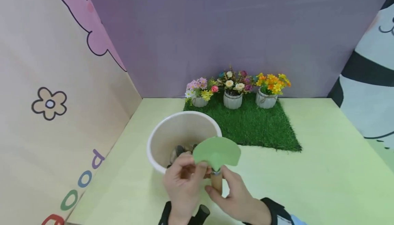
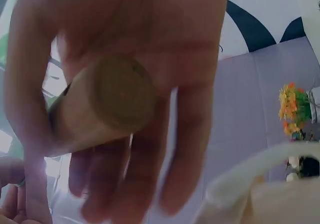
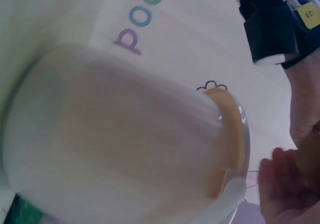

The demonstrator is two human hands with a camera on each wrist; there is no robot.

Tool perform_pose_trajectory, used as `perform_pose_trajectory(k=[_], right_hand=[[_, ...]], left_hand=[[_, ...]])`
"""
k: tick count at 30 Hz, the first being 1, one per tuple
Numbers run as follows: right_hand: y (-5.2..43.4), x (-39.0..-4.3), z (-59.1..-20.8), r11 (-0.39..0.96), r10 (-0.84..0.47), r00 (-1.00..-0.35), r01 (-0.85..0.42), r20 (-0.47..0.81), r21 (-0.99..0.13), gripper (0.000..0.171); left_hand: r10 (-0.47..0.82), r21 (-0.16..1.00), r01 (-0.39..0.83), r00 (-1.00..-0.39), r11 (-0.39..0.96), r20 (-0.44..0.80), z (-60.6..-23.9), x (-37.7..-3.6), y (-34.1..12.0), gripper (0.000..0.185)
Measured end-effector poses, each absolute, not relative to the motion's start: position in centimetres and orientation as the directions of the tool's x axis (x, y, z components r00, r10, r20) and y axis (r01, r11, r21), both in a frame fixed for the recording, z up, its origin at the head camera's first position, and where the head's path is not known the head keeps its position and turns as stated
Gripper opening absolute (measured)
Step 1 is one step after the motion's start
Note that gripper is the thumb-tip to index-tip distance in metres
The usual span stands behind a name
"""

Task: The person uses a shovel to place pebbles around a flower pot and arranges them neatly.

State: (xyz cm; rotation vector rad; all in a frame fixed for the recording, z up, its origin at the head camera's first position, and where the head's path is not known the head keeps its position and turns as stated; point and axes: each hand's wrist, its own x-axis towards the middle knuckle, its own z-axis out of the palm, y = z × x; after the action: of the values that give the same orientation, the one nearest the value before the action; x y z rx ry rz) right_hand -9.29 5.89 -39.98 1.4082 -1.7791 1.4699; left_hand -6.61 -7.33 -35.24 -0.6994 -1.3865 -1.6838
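Both hands (image 1: 184, 180) (image 1: 237, 197) grip the trowel (image 1: 217, 156) at the bucket (image 1: 163, 132) rim.

You see: trowel blade (image 1: 217, 152) matt green, smooth | its handle (image 1: 217, 183) bare wood | bucket (image 1: 160, 139) glossy white plastic | mat (image 1: 258, 126) rough fake grass | tabletop (image 1: 323, 170) smooth, matt

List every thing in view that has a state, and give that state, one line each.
green trowel: held up over the bucket's rim, blade uppermost.
left hand: pinches the trowel at the blade's neck.
right hand: grips the wooden handle.
white bucket: upright, open, dark stones at its bottom.
three flower pots: upright in a row on the grass mat.
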Motion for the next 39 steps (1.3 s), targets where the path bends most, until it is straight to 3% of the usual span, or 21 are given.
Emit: perform_pose_trajectory(k=[2, 8, 14, 17, 21, 24, 26, 29, 32, 35, 39], right_hand=[[5.3, -8.8, -39.8, -0.09, -0.374, -0.465, -0.843, 0.802, -0.53, 0.032], [4.9, -8.9, -39.4, -0.028, -0.212, -0.539, -0.831, 0.815, -0.556, 0.021], [5.0, -9.5, -38.5, 0.095, -0.188, -0.625, -0.78, 0.758, -0.619, 0.025], [5.4, -10.1, -37.8, 0.116, -0.22, -0.684, -0.726, 0.695, -0.678, 0.022], [6.5, -11.7, -36.1, 0.173, -0.275, -0.743, -0.663, 0.61, -0.728, 0.015], [7.8, -13.1, -34.4, 0.244, -0.346, -0.761, -0.638, 0.549, -0.731, 0.01], [8.3, -14.2, -33.2, 0.306, -0.417, -0.757, -0.638, 0.503, -0.706, 0.007], [8.4, -16.1, -31.5, 0.388, -0.538, -0.705, -0.694, 0.463, -0.606, 0.007], [8.0, -17.8, -30.0, 0.498, -0.643, -0.652, -0.755, 0.402, -0.427, 0.011], [6.9, -19.2, -28.9, 0.571, -0.73, -0.57, -0.812, 0.377, -0.12, 0.015], [4.5, -20.2, -28.2, 0.559, -0.82, -0.488, -0.795, 0.299, 0.234, 0.018]], left_hand=[[-0.262, 0.486, 0.873, -0.477, -0.034, 0.839, -35.4, -6.7, -6.7, 0.01], [-0.267, 0.463, 0.886, -0.449, -0.011, 0.853, -35.3, -6.8, -6.3, 0.011], [-0.241, 0.438, 0.899, -0.423, 0.01, 0.873, -35.3, -8.1, -6.5, 0.01], [-0.155, 0.364, 0.923, -0.344, 0.126, 0.926, -35.1, -9.2, -7.4, 0.019], [0.011, 0.173, 0.908, -0.192, 0.381, 0.981, -34.9, -10.5, -10.3, 0.026], [0.148, 0.042, 0.825, -0.151, 0.563, 0.977, -35.6, -11.0, -12.8, 0.024], [0.234, -0.03, 0.767, -0.158, 0.641, 0.959, -36.4, -11.3, -14.0, 0.026], [0.313, -0.081, 0.734, -0.185, 0.675, 0.932, -37.8, -11.5, -15.1, 0.027], [0.338, -0.111, 0.731, -0.171, 0.674, 0.925, -38.7, -11.7, -15.7, 0.026], [0.351, -0.151, 0.723, -0.134, 0.674, 0.927, -39.0, -11.8, -16.1, 0.027], [0.343, -0.212, 0.711, -0.043, 0.67, 0.938, -38.8, -12.3, -16.5, 0.027]])
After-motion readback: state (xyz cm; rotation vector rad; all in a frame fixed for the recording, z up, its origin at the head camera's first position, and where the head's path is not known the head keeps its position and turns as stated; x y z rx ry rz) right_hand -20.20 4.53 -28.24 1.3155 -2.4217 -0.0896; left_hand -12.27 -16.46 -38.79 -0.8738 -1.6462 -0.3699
